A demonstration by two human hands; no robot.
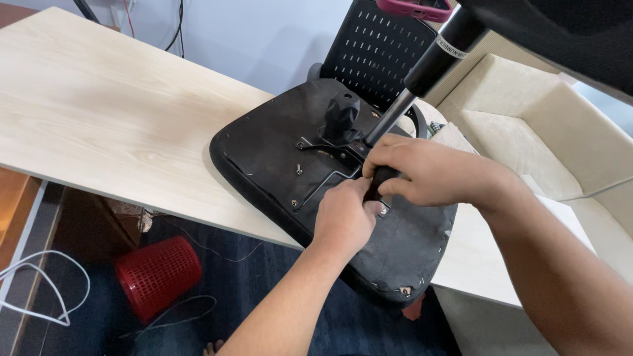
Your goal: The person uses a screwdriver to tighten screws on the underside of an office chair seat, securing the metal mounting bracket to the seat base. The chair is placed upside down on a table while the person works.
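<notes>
Evidently heavy and stiff, the upturned office-chair seat (264,155) lies on the counter (112,112) under both hands, the left hand (344,217) and right hand (422,173) clamped together, probably around the gas-lift cylinder (422,72), the firmest hold.

We see a desk (99,112) of pale wood-grain laminate, smooth with a soft sheen. The upturned seat (264,151) on it is covered underneath in thin matt black cloth, slightly dusty, pinned by small bright staples. Its plate (316,173) looks like dull black metal. The gas cylinder (422,69) is semi-gloss black above, polished bare metal lower down. The perforated backrest (379,49) is matt black plastic. The basket (158,275) on the floor is glossy red plastic mesh.
</notes>
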